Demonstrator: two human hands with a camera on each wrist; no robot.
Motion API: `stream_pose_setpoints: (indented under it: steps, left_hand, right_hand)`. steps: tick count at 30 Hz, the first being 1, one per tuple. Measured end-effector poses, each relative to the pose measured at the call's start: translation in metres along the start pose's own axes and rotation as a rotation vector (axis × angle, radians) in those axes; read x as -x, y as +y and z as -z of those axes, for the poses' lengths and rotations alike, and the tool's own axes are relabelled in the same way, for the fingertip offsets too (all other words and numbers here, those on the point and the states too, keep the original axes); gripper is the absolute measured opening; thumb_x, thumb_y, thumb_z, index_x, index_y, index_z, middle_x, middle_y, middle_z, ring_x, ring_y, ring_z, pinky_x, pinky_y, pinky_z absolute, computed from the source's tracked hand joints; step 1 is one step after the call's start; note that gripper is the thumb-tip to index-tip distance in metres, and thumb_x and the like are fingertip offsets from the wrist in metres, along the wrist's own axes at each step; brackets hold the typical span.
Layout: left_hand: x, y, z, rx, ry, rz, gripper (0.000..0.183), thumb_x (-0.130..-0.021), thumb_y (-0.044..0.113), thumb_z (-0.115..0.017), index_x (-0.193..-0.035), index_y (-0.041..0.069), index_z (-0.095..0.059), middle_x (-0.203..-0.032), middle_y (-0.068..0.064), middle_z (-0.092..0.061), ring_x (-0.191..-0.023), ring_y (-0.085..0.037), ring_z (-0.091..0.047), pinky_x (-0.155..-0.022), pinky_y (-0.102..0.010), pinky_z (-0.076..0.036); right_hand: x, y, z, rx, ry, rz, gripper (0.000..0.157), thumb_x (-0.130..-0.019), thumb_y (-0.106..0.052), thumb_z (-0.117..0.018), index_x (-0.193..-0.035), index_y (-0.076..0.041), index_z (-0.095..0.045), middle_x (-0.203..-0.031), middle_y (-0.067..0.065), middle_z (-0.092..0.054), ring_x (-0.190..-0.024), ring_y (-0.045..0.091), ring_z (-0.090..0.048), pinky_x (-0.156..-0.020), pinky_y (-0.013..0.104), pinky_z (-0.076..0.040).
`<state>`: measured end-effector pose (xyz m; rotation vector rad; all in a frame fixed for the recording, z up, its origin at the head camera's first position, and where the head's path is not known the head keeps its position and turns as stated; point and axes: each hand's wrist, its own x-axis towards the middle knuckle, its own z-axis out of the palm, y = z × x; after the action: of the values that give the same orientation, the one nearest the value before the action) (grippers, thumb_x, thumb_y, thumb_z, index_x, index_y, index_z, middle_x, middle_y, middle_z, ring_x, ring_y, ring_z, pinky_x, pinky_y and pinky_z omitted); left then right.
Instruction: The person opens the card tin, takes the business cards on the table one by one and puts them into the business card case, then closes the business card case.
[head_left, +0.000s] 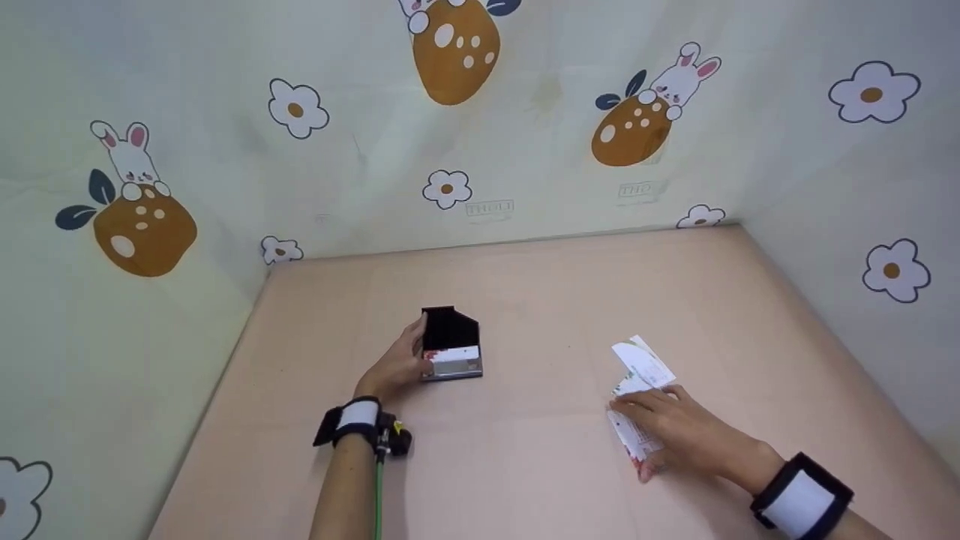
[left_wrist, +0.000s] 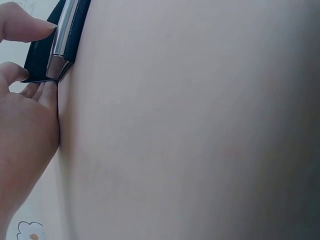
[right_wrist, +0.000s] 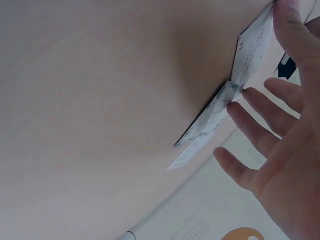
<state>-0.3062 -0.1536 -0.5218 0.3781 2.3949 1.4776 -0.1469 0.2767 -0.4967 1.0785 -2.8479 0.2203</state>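
In the head view my left hand (head_left: 396, 367) grips the left side of a black business card case (head_left: 450, 328), its lid standing open. The case has a metal lower part, and a white card with red print (head_left: 454, 354) shows inside. The left wrist view shows the thumb over the case's metal edge (left_wrist: 64, 30) and fingers by the lid. My right hand (head_left: 694, 427) holds a white printed business card (head_left: 628, 433) by its edges, thumb at the near end, fingertips at the far end. More cards (head_left: 646, 361) lie overlapping just beyond those fingers; the right wrist view shows them fanned.
Both hands work over a pale pink table (head_left: 540, 465). A fabric backdrop (head_left: 360, 195) printed with rabbits and flowers borders it at the back and sides. Wrist straps (head_left: 802, 495) sit on both wrists, and a green cable (head_left: 379, 495) runs along the left forearm.
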Motion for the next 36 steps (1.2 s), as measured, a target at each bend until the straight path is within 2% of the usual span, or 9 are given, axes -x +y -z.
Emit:
stream_pose_setpoints:
  steps: [3,12,19,27,36]
  left_hand:
    - [-0.001,0.0,0.0,0.003,-0.002,-0.004,0.102,-0.074,-0.007,-0.058,-0.161,0.009,-0.009,-0.169,-0.015,-0.007,-0.157,-0.034,-0.012,-0.128,-0.044,-0.017]
    - [0.0,0.001,-0.001,-0.025,0.009,0.027,0.1,-0.077,-0.002,-0.059,-0.162,0.012,-0.008,-0.17,-0.013,-0.008,-0.157,-0.032,-0.012,-0.128,-0.043,-0.017]
    - [0.0,0.005,0.0,0.006,0.012,0.022,0.103,-0.073,-0.007,-0.058,-0.162,0.01,-0.008,-0.17,-0.014,-0.007,-0.157,-0.034,-0.012,-0.128,-0.044,-0.017]
    - [0.001,0.003,-0.001,0.011,0.022,0.03,0.102,-0.074,-0.008,-0.058,-0.162,0.011,-0.009,-0.17,-0.014,-0.007,-0.156,-0.035,-0.013,-0.127,-0.046,-0.018]
    - [0.002,0.002,-0.001,0.012,0.012,0.034,0.101,-0.076,-0.007,-0.057,-0.162,0.012,-0.008,-0.17,-0.012,-0.006,-0.156,-0.035,-0.013,-0.127,-0.044,-0.018]
  right_hand:
    - [-0.001,0.0,0.003,-0.048,-0.067,-0.044,0.099,-0.061,-0.065,-0.067,-0.14,-0.007,-0.056,-0.139,0.009,-0.06,-0.128,0.029,-0.055,-0.1,0.057,-0.042]
    - [-0.008,0.0,0.006,-0.081,-0.12,-0.123,0.112,-0.051,-0.061,-0.081,-0.143,-0.005,-0.053,-0.137,0.013,-0.056,-0.126,0.032,-0.053,-0.1,0.06,-0.042]
    - [-0.012,0.001,0.008,-0.058,-0.103,-0.11,0.105,-0.049,-0.063,-0.079,-0.135,-0.006,-0.061,-0.129,0.011,-0.059,-0.117,0.029,-0.056,-0.095,0.057,-0.045]
    - [-0.022,0.002,0.008,-0.033,-0.133,-0.098,0.103,-0.044,-0.063,-0.083,-0.127,-0.007,-0.057,-0.122,0.01,-0.06,-0.113,0.031,-0.057,-0.092,0.055,-0.046]
    - [-0.026,0.004,0.007,-0.09,-0.173,-0.131,0.107,-0.041,-0.064,-0.083,-0.129,-0.008,-0.056,-0.116,0.003,-0.054,-0.107,0.022,-0.05,-0.094,0.054,-0.045]
